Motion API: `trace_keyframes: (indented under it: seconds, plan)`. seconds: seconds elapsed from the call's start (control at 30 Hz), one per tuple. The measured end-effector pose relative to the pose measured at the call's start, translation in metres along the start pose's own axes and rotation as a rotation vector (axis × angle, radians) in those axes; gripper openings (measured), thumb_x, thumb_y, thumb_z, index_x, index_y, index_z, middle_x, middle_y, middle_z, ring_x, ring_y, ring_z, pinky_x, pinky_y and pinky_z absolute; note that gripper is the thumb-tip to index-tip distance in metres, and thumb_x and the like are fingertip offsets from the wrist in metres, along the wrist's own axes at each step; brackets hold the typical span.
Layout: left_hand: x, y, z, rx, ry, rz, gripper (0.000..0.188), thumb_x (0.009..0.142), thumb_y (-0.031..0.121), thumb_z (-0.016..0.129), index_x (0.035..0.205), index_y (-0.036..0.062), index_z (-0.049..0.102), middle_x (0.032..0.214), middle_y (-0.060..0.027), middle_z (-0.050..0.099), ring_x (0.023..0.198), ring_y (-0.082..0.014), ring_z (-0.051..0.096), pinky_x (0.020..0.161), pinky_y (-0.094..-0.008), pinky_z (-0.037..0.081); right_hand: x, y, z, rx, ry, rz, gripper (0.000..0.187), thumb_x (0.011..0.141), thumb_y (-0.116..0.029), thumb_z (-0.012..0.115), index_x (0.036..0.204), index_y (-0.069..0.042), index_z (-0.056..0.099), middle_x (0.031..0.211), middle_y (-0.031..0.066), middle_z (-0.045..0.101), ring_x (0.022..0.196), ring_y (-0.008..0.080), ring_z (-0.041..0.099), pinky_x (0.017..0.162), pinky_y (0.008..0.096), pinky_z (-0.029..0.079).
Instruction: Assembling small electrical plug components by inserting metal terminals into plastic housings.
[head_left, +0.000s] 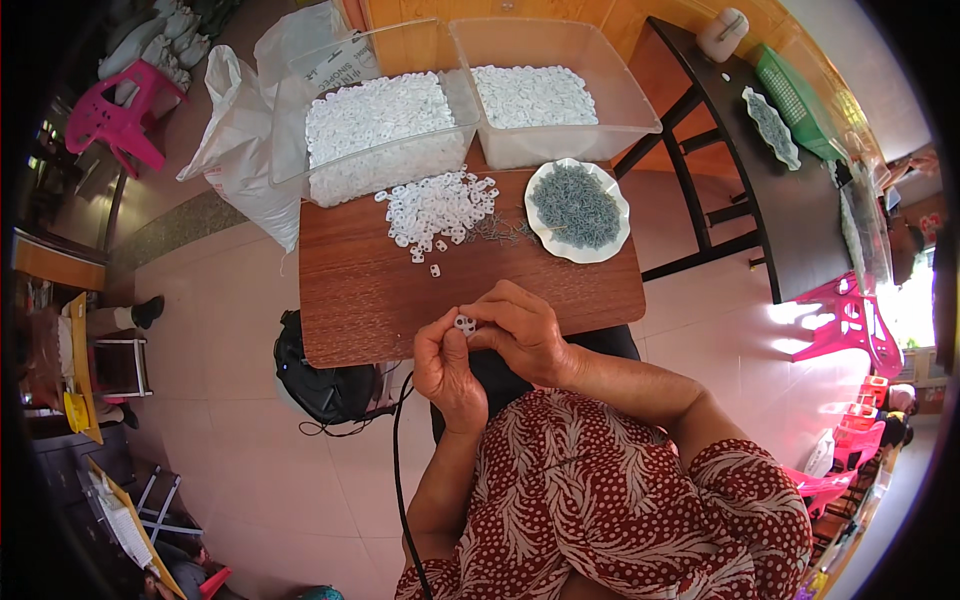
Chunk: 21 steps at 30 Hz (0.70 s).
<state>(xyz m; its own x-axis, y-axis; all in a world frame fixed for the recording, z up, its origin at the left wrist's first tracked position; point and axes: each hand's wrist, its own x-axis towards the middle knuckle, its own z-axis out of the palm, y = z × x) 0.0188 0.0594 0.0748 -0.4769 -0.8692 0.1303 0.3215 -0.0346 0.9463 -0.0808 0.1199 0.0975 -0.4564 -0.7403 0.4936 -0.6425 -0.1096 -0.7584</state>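
Just over the near edge of the brown table, my left hand pinches a small white plastic piece with holes. My right hand meets it from the other side, its thumb and fingers closed at the same piece. Whether the right fingertips also hold a tiny part is hidden. Beyond my hands lies a heap of similar white plastic pieces, with a single loose piece closer to me. A white scalloped plate at the right bears a pile of small grey metal pins or screws.
Two clear plastic bins with many white pieces stand at the table's far side. A white sack leans at the left, and a black bag sits below the table. A dark side table holds a green basket. A black cable hangs beside my left arm.
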Motion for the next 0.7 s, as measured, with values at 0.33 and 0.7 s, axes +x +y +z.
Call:
trace_keyframes:
  seconds: [0.33, 0.7]
  plan:
    - [0.0, 0.013, -0.001, -0.066, 0.003, -0.053, 0.019, 0.093, 0.015, 0.053, 0.1, -0.0022, 0.058, 0.094, -0.0057, 0.06, 0.084, -0.0096, 0.055, 0.077, -0.0219, 0.046, 0.001, -0.017, -0.002, 0.107, -0.003, 0.15, 0.033, 0.069, -0.001, 0.07, 0.1, 0.003, 0.06, 0.083, 0.0097, 0.058, 0.076, 0.0217, 0.058, 0.063, 0.03, 0.05]
    - [0.001, 0.022, 0.0, -0.069, 0.033, -0.043, 0.017, 0.093, 0.012, 0.053, 0.099, -0.003, 0.058, 0.094, -0.0068, 0.061, 0.084, -0.0103, 0.056, 0.077, -0.0228, 0.048, 0.005, -0.019, -0.001, -0.047, 0.045, -0.039, 0.035, 0.068, -0.001, 0.071, 0.101, 0.003, 0.061, 0.086, 0.0098, 0.059, 0.074, 0.0221, 0.056, 0.061, 0.0309, 0.049]
